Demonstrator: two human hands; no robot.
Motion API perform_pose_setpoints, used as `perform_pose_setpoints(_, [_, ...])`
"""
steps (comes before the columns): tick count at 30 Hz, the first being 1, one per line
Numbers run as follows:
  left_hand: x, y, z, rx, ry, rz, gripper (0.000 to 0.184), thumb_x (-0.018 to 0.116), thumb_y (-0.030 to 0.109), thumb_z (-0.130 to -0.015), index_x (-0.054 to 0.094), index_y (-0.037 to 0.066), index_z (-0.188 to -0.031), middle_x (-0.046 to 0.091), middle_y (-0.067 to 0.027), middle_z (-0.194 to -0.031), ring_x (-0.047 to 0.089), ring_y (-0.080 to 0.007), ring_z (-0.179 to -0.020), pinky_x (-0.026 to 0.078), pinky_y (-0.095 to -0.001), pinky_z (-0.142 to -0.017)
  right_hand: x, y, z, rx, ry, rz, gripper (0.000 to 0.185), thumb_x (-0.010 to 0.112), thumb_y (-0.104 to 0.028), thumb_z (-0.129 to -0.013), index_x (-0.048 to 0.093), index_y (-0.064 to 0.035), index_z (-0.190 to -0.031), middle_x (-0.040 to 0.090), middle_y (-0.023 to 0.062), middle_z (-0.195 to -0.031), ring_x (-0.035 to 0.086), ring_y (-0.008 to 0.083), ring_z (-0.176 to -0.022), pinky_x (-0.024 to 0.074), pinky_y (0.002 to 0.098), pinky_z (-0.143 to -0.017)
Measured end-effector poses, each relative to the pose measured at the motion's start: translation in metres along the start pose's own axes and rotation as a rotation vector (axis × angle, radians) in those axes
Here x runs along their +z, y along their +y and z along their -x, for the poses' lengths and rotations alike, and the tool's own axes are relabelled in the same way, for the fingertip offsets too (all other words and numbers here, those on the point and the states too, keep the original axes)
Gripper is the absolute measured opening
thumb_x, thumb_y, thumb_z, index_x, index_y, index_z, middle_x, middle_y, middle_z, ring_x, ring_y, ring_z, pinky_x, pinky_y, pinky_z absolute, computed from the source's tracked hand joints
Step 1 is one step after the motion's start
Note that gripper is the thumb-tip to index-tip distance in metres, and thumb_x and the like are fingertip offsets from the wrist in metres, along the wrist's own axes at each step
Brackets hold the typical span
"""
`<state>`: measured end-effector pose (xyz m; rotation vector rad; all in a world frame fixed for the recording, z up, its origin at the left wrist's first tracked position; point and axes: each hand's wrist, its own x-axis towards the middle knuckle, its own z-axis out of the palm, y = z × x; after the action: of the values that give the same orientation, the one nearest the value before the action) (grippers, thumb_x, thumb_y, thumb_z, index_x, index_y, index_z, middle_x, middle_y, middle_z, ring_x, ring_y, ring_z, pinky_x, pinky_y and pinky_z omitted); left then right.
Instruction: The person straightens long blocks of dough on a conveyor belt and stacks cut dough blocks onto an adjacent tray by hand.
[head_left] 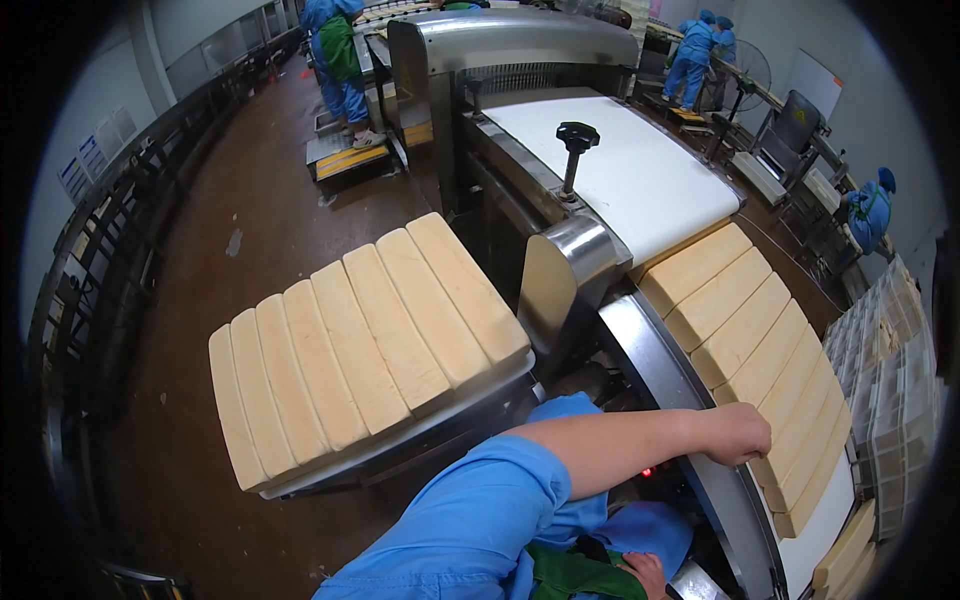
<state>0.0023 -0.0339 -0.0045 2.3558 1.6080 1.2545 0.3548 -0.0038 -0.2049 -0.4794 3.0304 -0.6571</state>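
Observation:
My left hand (735, 433) reaches across to the right, its fingers curled into a fist against the near-left ends of a row of pale beige blocks (760, 345). Nothing shows inside the fist. These long blocks lie side by side on a white belt (815, 555) with a metal side rail (665, 370). Low in the view, my right hand (648, 575) is partly visible beside the green apron (580, 575), fingers bent together; whatever they hold is hidden. Several similar blocks (365, 340) sit in a row on a pale tray (400, 425) at left.
Ahead stands a steel machine (520, 42) with a white belt (610, 160) and a black knob (577, 137). Workers in blue stand at the back left (340, 60), back right (690, 60) and far right (868, 212). Stacked clear trays (890, 370) rise at right.

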Motion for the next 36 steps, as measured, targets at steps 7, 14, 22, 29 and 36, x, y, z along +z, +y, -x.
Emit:
perform_pose_setpoints(7, [0.001, -0.001, -0.001, -0.003, -0.013, -0.011, 0.008, 0.062, 0.011, -0.075, 0.069, 0.007, -0.076, 0.066, -0.0129, -0.077, 0.064, -0.0354, -0.077, 0.05, -0.0453, -0.068, 0.001, 0.001, 0.002, 0.02, -0.007, -0.023, 0.05, 0.063, -0.035, -0.083, 0.063, -0.0114, -0.126, 0.059, 0.0159, -0.126, 0.054, 0.0365, -0.118, 0.0406, 0.0502, -0.1])
perform_pose_setpoints(14, [0.003, -0.005, 0.0, -0.028, -0.047, -0.007, 0.011, 0.062, 0.011, -0.075, 0.07, 0.008, -0.082, 0.067, -0.0139, -0.082, 0.065, -0.036, -0.083, 0.052, -0.0458, -0.074, 0.0, 0.003, -0.005, 0.009, -0.024, -0.09, 0.046, 0.061, -0.034, -0.074, 0.067, -0.0103, -0.113, 0.062, 0.0151, -0.124, 0.058, 0.0317, -0.116, 0.0416, 0.0508, -0.097])
perform_pose_setpoints(22, [0.005, -0.012, -0.004, 0.009, -0.02, 0.091, 0.009, 0.066, 0.01, -0.081, 0.066, 0.007, -0.089, 0.064, -0.0132, -0.084, 0.062, -0.0361, -0.085, 0.049, -0.0464, -0.073, -0.016, -0.003, -0.006, 0.017, -0.018, -0.184, 0.057, 0.058, -0.03, -0.074, 0.058, -0.0063, -0.126, 0.053, 0.02, -0.133, 0.052, 0.0356, -0.123, 0.0379, 0.0536, -0.104])
perform_pose_setpoints(29, [0.007, -0.005, -0.018, 0.011, -0.038, 0.102, 0.007, 0.065, 0.007, -0.081, 0.067, 0.003, -0.087, 0.064, -0.0124, -0.082, 0.061, -0.0337, -0.083, 0.049, -0.0435, -0.075, -0.023, -0.013, -0.009, 0.038, 0.019, -0.054, 0.055, 0.062, -0.026, -0.079, 0.056, -0.0061, -0.13, 0.053, 0.0173, -0.137, 0.049, 0.0321, -0.128, 0.0371, 0.0486, -0.108])
perform_pose_setpoints(36, [0.017, -0.005, -0.026, 0.033, -0.001, 0.046, 0.013, 0.069, 0.0, -0.079, 0.069, 0.004, -0.091, 0.068, -0.0103, -0.09, 0.062, -0.0304, -0.086, 0.05, -0.0394, -0.075, -0.204, 0.016, -0.023, 0.214, 0.735, 0.558, 0.025, 0.062, -0.011, -0.077, 0.067, -0.0089, -0.102, 0.067, 0.0134, -0.105, 0.066, 0.0322, -0.095, 0.051, 0.0446, -0.084])
